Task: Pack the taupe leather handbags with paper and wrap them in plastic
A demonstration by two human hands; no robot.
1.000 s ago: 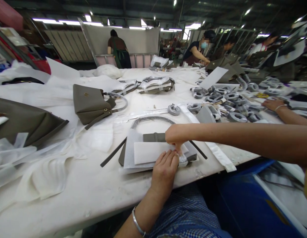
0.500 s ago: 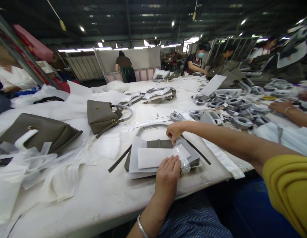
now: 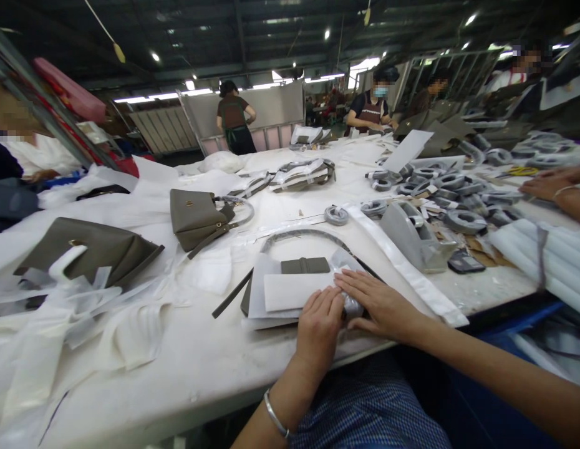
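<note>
An olive-grey handbag (image 3: 292, 267) lies flat on the table in front of me, its wrapped handle (image 3: 309, 232) arching away. Thin white wrapping paper (image 3: 258, 293) covers much of it, with a white padding strip (image 3: 285, 292) across the middle. My left hand (image 3: 319, 321) rests on the right end of that strip, fingers extended and flat. Beside it my right hand (image 3: 383, 308) lies with fingers outstretched over the bag's right side, touching clear plastic film (image 3: 353, 306) there. A dark strap (image 3: 232, 293) sticks out at the left.
Two more olive bags (image 3: 196, 215) (image 3: 98, 249) and loose white wrapping (image 3: 126, 337) lie to the left. Rolled grey rings (image 3: 463, 219), a tape dispenser (image 3: 414, 240) and a phone-like black object (image 3: 465, 262) are at right. A co-worker's hand (image 3: 547, 183) is at far right.
My right hand has come down from the bag's top edge, where its fingers were pinched, and now lies flat next to my left hand. My left hand stays on the strip.
</note>
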